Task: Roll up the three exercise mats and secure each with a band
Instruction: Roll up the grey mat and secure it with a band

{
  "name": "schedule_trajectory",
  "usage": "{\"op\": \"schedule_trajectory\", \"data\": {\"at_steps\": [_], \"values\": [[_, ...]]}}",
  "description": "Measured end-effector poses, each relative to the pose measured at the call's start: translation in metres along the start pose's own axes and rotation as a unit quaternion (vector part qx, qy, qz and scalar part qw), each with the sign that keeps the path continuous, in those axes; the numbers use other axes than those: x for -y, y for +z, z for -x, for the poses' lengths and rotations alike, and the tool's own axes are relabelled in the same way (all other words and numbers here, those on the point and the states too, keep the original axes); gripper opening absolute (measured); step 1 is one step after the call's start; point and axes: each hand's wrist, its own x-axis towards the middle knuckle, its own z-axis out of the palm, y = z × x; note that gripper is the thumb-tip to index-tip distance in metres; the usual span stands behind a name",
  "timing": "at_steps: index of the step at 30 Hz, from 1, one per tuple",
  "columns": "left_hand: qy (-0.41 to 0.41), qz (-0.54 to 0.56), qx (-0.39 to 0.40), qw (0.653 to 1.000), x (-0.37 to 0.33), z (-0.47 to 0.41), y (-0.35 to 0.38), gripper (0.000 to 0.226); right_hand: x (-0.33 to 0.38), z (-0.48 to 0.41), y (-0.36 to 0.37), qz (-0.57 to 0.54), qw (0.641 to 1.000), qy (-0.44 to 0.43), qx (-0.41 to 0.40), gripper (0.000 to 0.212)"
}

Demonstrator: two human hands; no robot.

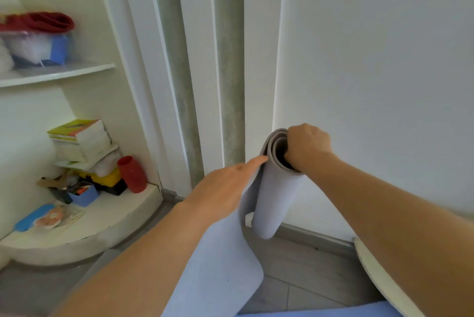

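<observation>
1. Hanging closest to the lens, the loose tail of the pale lilac mat (225,252) is trailing down towards the tiled floor (307,278).
2. Its rolled part is standing upright in the air, near the white wall (372,60).
3. The right hand (307,147) is gripping the roll's top rim, fingers curling into the core.
4. The left hand (223,186) is lying flat, straight fingers pressing against the outer layer.

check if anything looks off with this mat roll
The mat is rolled loosely: at its top end, where the right hand grips it, the layers gape around a hollow core. A long flap under the left hand hangs unrolled.
</observation>
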Motion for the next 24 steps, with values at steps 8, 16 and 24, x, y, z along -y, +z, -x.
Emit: {"op": "schedule_trajectory", "data": {"at_steps": [8, 16, 24], "values": [[-0.098, 0.200, 0.152, 0.963, 0.001, -0.022, 0.044, 0.062, 0.010, -0.003, 0.068, -0.073, 0.991, 0.067, 0.092, 0.020], [-0.182, 0.294, 0.194, 0.918, 0.006, -0.035, 0.069, 0.046, 0.002, 0.009, 0.103, -0.178, 0.961, 0.135, 0.161, 0.014], [-0.242, 0.241, 0.055, 0.938, 0.013, -0.047, 0.084, 0.019, 0.004, 0.011, 0.112, -0.236, 0.946, 0.028, 0.219, 0.009]]}}
